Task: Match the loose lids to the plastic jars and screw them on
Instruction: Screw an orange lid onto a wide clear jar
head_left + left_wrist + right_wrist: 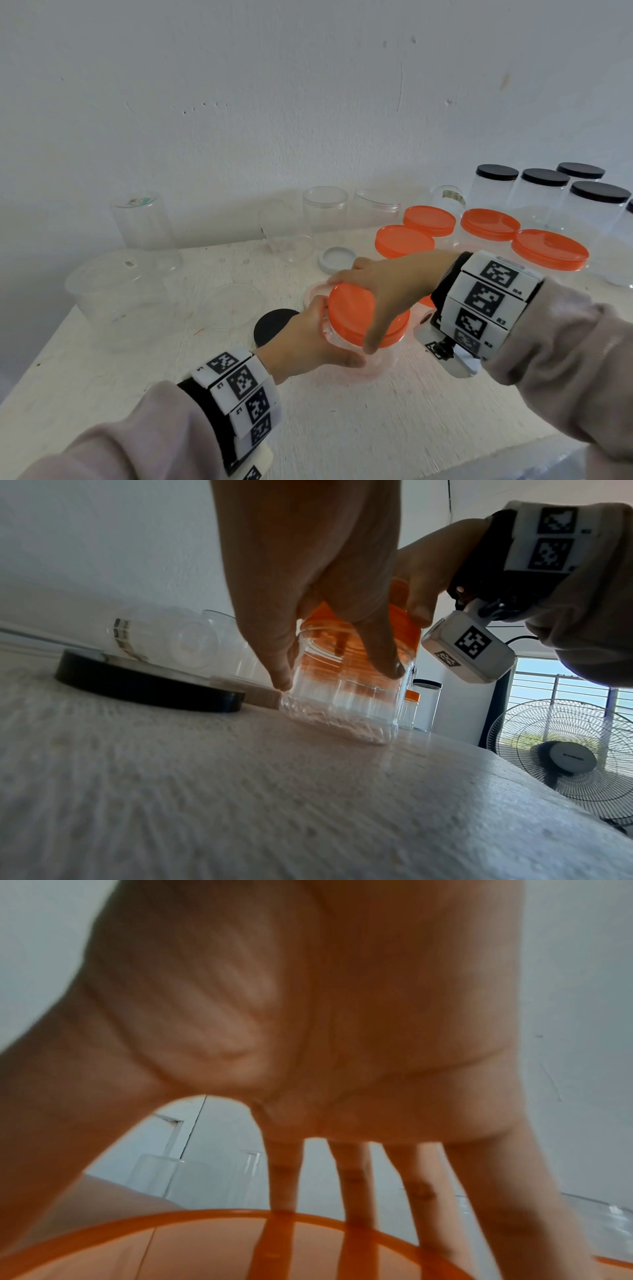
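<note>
A clear plastic jar [342, 702] stands tilted on the white table [342, 428], with an orange lid [352, 308] on its mouth. My left hand [308, 342] grips the jar's side, thumb toward me and fingers [383, 653] curled round the wall. Over the orange lid [205, 1245] arches my right hand [383, 298], its fingers [284, 1177] and thumb curled down round the rim. In the left wrist view the orange lid [404, 626] shows behind my left hand [335, 642].
A black lid [274, 323] lies left of the jar, a white lid [337, 258] behind it. Open clear jars [325, 209] line the wall; a clear tub [116, 294] sits far left. Orange-lidded jars [548, 250] and black-lidded jars [544, 192] crowd the right. A fan [565, 756] stands beyond the table edge.
</note>
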`<state>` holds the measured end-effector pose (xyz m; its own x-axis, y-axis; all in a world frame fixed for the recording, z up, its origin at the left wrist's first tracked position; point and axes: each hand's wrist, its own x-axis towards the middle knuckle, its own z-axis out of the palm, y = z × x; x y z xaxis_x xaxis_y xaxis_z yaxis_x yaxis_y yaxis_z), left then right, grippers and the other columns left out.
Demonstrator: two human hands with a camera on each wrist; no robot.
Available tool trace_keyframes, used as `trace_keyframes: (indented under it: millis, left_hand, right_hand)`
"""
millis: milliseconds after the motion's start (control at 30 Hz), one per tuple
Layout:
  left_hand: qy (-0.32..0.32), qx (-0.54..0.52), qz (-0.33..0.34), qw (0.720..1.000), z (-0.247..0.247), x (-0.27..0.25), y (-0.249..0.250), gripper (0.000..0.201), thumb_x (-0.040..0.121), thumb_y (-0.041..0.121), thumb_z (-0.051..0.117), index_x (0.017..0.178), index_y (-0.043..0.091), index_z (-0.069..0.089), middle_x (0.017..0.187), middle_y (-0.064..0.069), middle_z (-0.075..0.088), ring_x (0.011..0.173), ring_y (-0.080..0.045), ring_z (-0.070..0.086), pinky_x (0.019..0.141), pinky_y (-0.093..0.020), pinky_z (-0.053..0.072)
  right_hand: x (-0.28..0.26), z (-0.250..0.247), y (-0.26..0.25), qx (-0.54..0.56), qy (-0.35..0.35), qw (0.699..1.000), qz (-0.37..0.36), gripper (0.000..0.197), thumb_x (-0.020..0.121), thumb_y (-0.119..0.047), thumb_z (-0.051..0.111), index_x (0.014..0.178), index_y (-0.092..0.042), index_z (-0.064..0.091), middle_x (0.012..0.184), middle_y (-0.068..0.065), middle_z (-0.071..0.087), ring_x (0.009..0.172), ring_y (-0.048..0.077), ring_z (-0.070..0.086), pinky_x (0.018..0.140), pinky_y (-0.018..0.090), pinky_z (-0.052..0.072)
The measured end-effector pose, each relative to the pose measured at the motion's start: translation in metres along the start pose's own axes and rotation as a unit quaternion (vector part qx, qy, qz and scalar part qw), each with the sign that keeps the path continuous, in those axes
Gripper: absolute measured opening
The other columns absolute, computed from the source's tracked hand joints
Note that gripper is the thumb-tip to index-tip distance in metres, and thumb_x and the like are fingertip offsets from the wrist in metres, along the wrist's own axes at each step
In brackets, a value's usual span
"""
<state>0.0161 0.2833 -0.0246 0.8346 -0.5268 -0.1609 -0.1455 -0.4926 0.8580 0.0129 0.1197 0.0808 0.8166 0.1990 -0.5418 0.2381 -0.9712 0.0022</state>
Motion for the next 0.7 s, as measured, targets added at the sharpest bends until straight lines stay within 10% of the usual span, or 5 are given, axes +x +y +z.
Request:
trace_keyframes:
  millis: [233,467,700]
  left_hand:
    - [-0.004,-0.013,0.0,1.0,0.0,-0.002,0.001,0.104,0.063,0.029,0.09,0.144,0.031,0.024,0.135,0.008,0.051,0.125,-0.014,0.049,0.107,-0.04,0.042]
    - [-0.005,0.005,-0.006,1.0,0.0,0.0,0.002,0.105,0.064,0.032,0.089,0.145,0.028,0.022,0.138,0.008,0.046,0.127,-0.014,0.045,0.109,-0.039,0.039]
    - [-0.004,-0.004,0.0,1.0,0.001,-0.002,0.002,0.105,0.063,0.03,0.09,0.145,0.029,0.024,0.136,0.008,0.049,0.126,-0.014,0.047,0.109,-0.04,0.04]
  right_hand:
    - [0.005,0.002,-0.001,-0.017,0.016,0.999,0.049,0.116,0.05,-0.095,0.052,0.146,-0.037,0.02,0.117,-0.009,0.041,0.056,0.0,0.045,0.053,0.025,0.031]
    - [0.0,-0.009,0.006,-0.016,-0.026,1.0,0.004,0.113,0.054,-0.066,0.079,0.139,-0.061,0.005,0.14,-0.013,0.03,0.124,0.022,0.042,0.086,0.035,0.039]
    - [0.003,-0.002,0.0,-0.001,0.013,0.999,0.04,0.11,0.046,-0.091,0.059,0.14,-0.045,0.024,0.112,-0.008,0.049,0.071,0.013,0.068,0.063,0.031,0.05]
